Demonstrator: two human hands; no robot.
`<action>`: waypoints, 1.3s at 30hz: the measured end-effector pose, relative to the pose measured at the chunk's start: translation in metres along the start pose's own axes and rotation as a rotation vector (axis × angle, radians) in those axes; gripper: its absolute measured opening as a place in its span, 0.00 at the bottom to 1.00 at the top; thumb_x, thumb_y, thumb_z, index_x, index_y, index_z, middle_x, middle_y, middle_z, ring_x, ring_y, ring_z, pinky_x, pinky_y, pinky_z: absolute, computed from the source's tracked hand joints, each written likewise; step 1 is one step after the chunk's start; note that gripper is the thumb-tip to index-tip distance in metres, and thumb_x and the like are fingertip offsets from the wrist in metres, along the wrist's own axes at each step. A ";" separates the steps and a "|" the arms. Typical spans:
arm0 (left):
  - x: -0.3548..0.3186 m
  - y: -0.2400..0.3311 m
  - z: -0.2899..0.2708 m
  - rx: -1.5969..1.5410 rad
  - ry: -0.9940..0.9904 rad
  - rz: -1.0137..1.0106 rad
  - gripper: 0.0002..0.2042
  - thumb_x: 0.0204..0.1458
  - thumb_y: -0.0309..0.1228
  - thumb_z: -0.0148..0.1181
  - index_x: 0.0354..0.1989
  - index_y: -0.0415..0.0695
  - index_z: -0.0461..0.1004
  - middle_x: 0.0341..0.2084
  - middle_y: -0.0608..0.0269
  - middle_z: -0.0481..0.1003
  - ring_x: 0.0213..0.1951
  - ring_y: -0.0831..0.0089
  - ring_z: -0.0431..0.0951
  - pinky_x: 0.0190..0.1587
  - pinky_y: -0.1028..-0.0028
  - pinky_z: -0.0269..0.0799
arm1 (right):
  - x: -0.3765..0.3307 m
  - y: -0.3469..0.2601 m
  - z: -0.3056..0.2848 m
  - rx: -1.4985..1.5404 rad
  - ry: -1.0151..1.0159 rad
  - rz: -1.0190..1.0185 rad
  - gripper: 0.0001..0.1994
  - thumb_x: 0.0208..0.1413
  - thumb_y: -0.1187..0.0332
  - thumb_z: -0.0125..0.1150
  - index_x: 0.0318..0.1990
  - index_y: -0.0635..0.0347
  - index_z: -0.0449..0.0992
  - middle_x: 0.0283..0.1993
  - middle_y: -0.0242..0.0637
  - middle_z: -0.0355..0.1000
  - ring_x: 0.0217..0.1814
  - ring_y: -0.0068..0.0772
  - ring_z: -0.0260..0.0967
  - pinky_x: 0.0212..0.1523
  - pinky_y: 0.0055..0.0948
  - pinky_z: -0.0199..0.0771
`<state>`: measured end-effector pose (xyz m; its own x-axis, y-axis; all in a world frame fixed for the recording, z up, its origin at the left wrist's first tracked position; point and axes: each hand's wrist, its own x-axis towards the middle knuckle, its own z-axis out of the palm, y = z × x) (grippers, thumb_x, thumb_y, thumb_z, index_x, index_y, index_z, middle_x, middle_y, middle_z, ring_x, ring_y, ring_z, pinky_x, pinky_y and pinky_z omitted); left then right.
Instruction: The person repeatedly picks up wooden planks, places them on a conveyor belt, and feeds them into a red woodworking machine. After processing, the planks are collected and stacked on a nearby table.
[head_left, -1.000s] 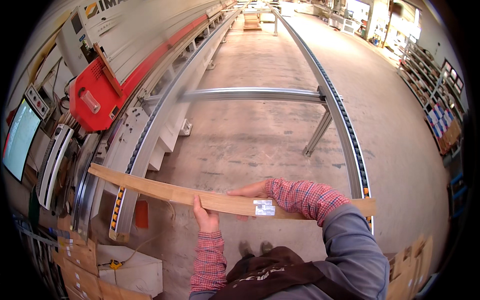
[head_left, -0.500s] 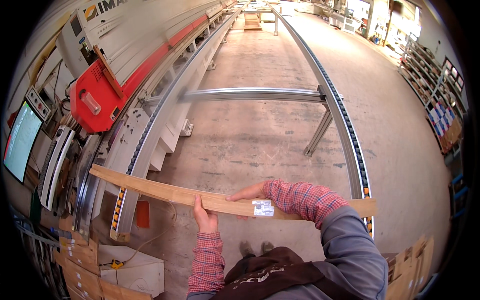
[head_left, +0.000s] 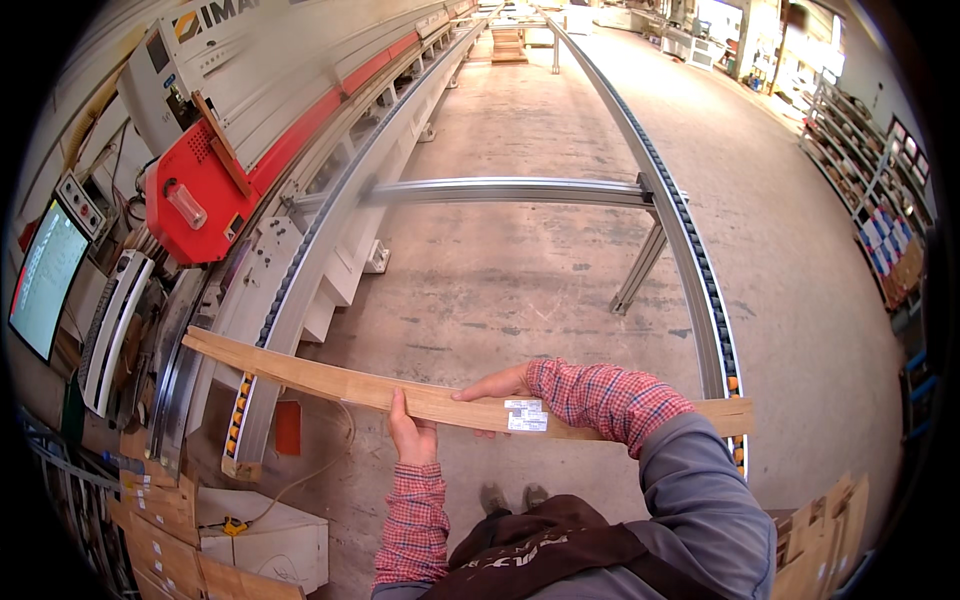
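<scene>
A long, narrow wooden board [head_left: 320,380] with a pale wood grain lies across two roller rails in front of me. White printed labels [head_left: 527,416] are stuck on its face, right of the middle. My left hand [head_left: 411,430] grips the near edge, its thumb on top and its fingers beneath. Just to the right, my right hand [head_left: 493,388] reaches over the far edge; its thumb lies on the face and some fingertips show below the near edge. My right forearm hides part of the board's right half.
The left roller rail [head_left: 285,322] and right roller rail [head_left: 697,250] run far ahead, joined by a metal crossbar [head_left: 510,190]. A machine with a red cover [head_left: 190,195], a screen [head_left: 48,280] and a keyboard [head_left: 92,325] stand left. Boards [head_left: 825,530] lean at lower right.
Both hands keep their grip, and the board stays in nearly the same place. Only a very slight shift of the whole view shows.
</scene>
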<state>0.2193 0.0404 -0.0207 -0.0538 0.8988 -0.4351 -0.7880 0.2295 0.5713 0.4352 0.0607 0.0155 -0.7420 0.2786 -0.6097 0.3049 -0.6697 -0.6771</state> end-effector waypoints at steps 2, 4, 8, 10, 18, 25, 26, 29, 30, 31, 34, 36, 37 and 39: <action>0.000 0.000 -0.001 -0.003 0.004 0.001 0.18 0.62 0.39 0.59 0.55 0.43 0.67 0.46 0.63 0.73 0.48 0.68 0.76 0.49 0.64 0.76 | -0.001 -0.001 0.003 -0.002 0.027 -0.004 0.30 0.64 0.38 0.47 0.55 0.58 0.68 0.40 0.41 0.76 0.38 0.34 0.78 0.37 0.36 0.80; 0.000 0.000 -0.001 -0.005 0.008 -0.001 0.18 0.62 0.38 0.59 0.55 0.43 0.67 0.46 0.63 0.73 0.48 0.68 0.76 0.49 0.64 0.76 | 0.000 0.000 0.002 0.019 0.012 -0.025 0.31 0.64 0.39 0.49 0.57 0.60 0.67 0.39 0.41 0.77 0.38 0.33 0.78 0.33 0.35 0.80; 0.002 -0.001 -0.001 -0.012 0.008 -0.011 0.18 0.62 0.38 0.59 0.55 0.43 0.67 0.46 0.63 0.73 0.48 0.69 0.76 0.49 0.64 0.77 | 0.004 0.005 -0.003 0.004 -0.009 -0.045 0.30 0.65 0.38 0.47 0.56 0.58 0.68 0.40 0.41 0.76 0.39 0.34 0.78 0.38 0.35 0.80; 0.003 -0.001 -0.002 -0.012 0.004 -0.015 0.18 0.62 0.38 0.59 0.55 0.43 0.67 0.45 0.63 0.73 0.48 0.69 0.76 0.49 0.65 0.77 | 0.006 0.007 -0.005 0.008 -0.007 -0.036 0.30 0.65 0.39 0.46 0.55 0.58 0.68 0.40 0.41 0.76 0.39 0.34 0.78 0.38 0.35 0.80; 0.006 -0.001 -0.004 0.002 -0.005 -0.024 0.18 0.62 0.39 0.58 0.55 0.43 0.67 0.46 0.63 0.73 0.48 0.68 0.76 0.49 0.64 0.77 | 0.012 0.011 -0.009 0.047 -0.015 -0.052 0.30 0.64 0.38 0.48 0.54 0.60 0.69 0.40 0.42 0.76 0.38 0.34 0.78 0.38 0.36 0.81; 0.002 -0.001 0.000 0.017 -0.012 -0.028 0.19 0.62 0.40 0.57 0.55 0.44 0.67 0.47 0.62 0.73 0.49 0.67 0.76 0.50 0.62 0.76 | 0.008 0.009 -0.006 0.041 0.055 -0.036 0.30 0.63 0.40 0.52 0.54 0.61 0.70 0.39 0.42 0.77 0.38 0.34 0.78 0.39 0.35 0.81; 0.002 -0.002 0.000 0.013 -0.003 -0.023 0.19 0.62 0.40 0.57 0.55 0.44 0.67 0.47 0.62 0.73 0.49 0.66 0.76 0.50 0.62 0.76 | 0.007 0.008 -0.005 0.028 0.089 -0.038 0.30 0.63 0.40 0.52 0.54 0.61 0.70 0.39 0.42 0.77 0.37 0.34 0.78 0.39 0.35 0.81; 0.003 -0.002 0.000 0.006 -0.004 -0.027 0.19 0.62 0.41 0.57 0.55 0.43 0.66 0.47 0.61 0.73 0.50 0.66 0.75 0.51 0.61 0.76 | 0.007 0.007 -0.006 0.055 0.058 -0.038 0.30 0.63 0.41 0.52 0.56 0.62 0.68 0.38 0.42 0.77 0.37 0.33 0.78 0.37 0.34 0.81; 0.003 -0.003 -0.001 0.003 -0.008 -0.030 0.19 0.62 0.41 0.57 0.55 0.43 0.66 0.47 0.61 0.73 0.50 0.66 0.75 0.51 0.61 0.76 | 0.007 0.006 -0.006 0.063 0.047 -0.037 0.31 0.64 0.42 0.52 0.57 0.62 0.67 0.38 0.42 0.77 0.36 0.32 0.78 0.37 0.34 0.81; 0.003 -0.003 0.000 0.002 -0.003 -0.028 0.19 0.62 0.41 0.57 0.55 0.43 0.66 0.47 0.61 0.73 0.50 0.66 0.75 0.51 0.61 0.76 | 0.007 0.006 -0.007 0.071 0.036 -0.036 0.31 0.64 0.42 0.52 0.58 0.63 0.66 0.38 0.42 0.77 0.36 0.32 0.78 0.37 0.34 0.81; 0.004 -0.004 0.000 0.000 0.004 -0.025 0.19 0.62 0.41 0.57 0.56 0.43 0.66 0.48 0.61 0.73 0.50 0.65 0.75 0.51 0.61 0.75 | 0.006 0.005 -0.006 0.066 0.022 -0.048 0.31 0.64 0.42 0.52 0.59 0.63 0.66 0.38 0.42 0.77 0.36 0.32 0.78 0.36 0.34 0.81; 0.005 -0.005 -0.001 0.001 -0.002 -0.024 0.19 0.62 0.41 0.56 0.56 0.43 0.66 0.48 0.61 0.73 0.50 0.65 0.75 0.52 0.60 0.75 | 0.004 0.005 -0.005 0.049 0.030 -0.054 0.31 0.64 0.42 0.53 0.58 0.63 0.67 0.37 0.41 0.77 0.36 0.32 0.78 0.37 0.34 0.81; 0.005 -0.005 -0.002 0.001 -0.006 -0.027 0.19 0.62 0.41 0.56 0.56 0.43 0.66 0.48 0.61 0.73 0.50 0.65 0.75 0.52 0.60 0.75 | 0.004 0.004 -0.005 0.039 0.041 -0.054 0.30 0.63 0.42 0.53 0.57 0.62 0.68 0.37 0.41 0.77 0.35 0.32 0.78 0.37 0.34 0.81; 0.005 -0.004 -0.001 0.000 -0.013 -0.034 0.19 0.62 0.41 0.56 0.56 0.44 0.67 0.48 0.61 0.73 0.50 0.65 0.75 0.52 0.60 0.75 | 0.002 0.004 -0.004 0.020 0.062 -0.053 0.30 0.62 0.41 0.54 0.55 0.61 0.70 0.37 0.40 0.77 0.35 0.31 0.78 0.37 0.34 0.81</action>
<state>0.2217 0.0434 -0.0262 -0.0190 0.8952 -0.4453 -0.7895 0.2599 0.5560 0.4375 0.0607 0.0099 -0.7180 0.3562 -0.5979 0.2537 -0.6660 -0.7014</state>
